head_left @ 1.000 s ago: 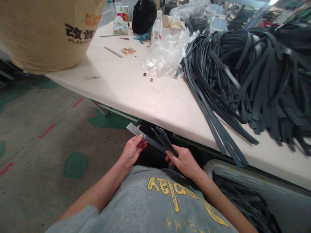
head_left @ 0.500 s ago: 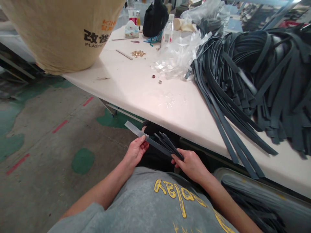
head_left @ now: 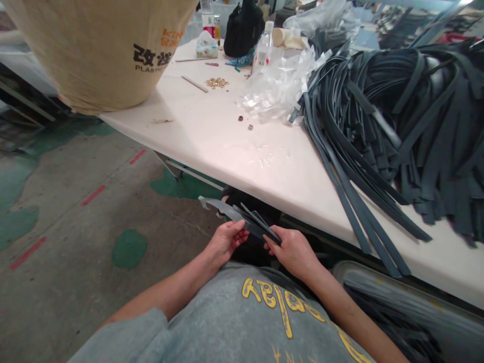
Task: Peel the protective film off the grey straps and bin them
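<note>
Below the table edge, in front of my grey shirt, both hands hold a small bundle of dark grey strips [head_left: 249, 218]. My right hand [head_left: 293, 252] grips the bundle's near end, fingers closed round it. My left hand [head_left: 226, 241] pinches one strip of the bundle between thumb and fingers; that strip's free end [head_left: 212, 203] curls out to the left. A large heap of the same dark strips [head_left: 397, 116] covers the right side of the white table [head_left: 212, 141], some hanging over its front edge.
A big tan sack [head_left: 102, 50] stands on the table's left corner. Crumpled clear plastic [head_left: 278, 85], a water bottle [head_left: 262, 48], a black bag [head_left: 244, 27], small brass parts [head_left: 216, 82] and a stick lie further back. A grey bin [head_left: 401, 297] with strips sits at my right.
My left hand slid right along the strip toward my right hand, and the strip's free end, straight before, now bends and curls. The right hand barely moved.
</note>
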### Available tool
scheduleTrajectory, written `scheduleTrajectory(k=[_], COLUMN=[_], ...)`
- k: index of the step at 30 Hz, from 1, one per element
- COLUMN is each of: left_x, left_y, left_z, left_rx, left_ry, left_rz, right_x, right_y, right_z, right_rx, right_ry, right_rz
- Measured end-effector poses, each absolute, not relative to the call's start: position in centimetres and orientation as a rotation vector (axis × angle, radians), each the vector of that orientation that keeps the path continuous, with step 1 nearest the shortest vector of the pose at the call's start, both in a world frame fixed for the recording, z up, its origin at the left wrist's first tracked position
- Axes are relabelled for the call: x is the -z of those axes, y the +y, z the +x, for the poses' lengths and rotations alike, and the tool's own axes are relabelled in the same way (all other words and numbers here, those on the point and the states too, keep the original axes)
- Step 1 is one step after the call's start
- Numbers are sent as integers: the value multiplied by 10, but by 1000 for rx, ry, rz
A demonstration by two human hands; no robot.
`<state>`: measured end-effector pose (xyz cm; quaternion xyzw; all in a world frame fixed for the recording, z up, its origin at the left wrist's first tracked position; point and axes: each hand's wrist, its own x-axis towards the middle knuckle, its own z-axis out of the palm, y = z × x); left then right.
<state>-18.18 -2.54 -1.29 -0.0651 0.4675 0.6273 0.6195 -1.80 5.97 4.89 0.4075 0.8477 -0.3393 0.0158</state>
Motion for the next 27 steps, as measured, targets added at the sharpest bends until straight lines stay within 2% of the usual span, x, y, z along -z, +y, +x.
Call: scheduleTrajectory(k=[5, 11, 14, 18, 24, 27], left_x=[13, 10, 6, 8, 8, 3], left_y=[-22, -23, -23, -18, -20, -19], left_z=[-185, -186, -178, -194, -183, -175], left_rx=[-1504, -1460, -1413, -1540, -1404, -1367], left_ry=[1118, 1138, 1093, 1163, 1130, 1117], left_rz=[-119, -152, -62, -101, -77, -32], right_x=[-46, -48, -49, -48, -48, -47], right_y=[62, 60, 59, 63, 58, 59], right_z=[-23, -18, -27, -16, -16, -25], right_rx=[1211, 1002, 1055, 1204, 969, 1043], right_ry=[2631, 2628, 2683, 2623, 2661, 2694], right_rz=[1258, 1305, 1304, 1311, 1359, 1360])
